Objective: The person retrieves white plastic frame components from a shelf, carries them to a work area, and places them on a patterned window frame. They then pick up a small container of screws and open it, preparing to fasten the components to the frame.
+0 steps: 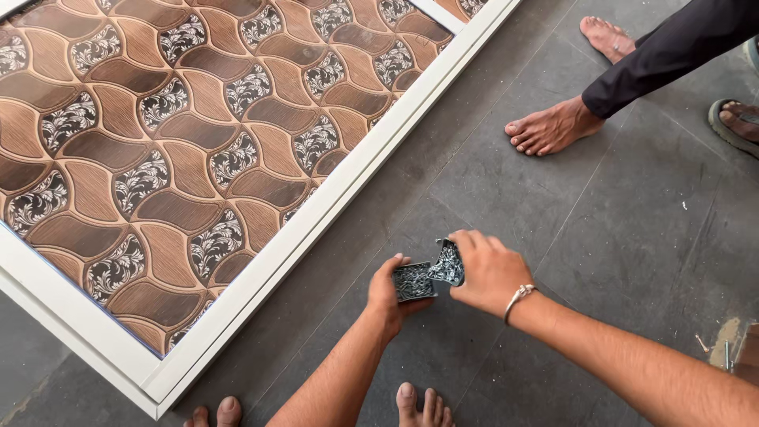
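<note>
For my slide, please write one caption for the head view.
Both hands, left hand and right hand, hold a small box of screws beside a patterned panel.

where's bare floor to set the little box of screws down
Bare grey floor lies right of the right hand, up to another person's feet. A narrower strip runs between the white frame and the left hand. It is crowded around the box.
</note>
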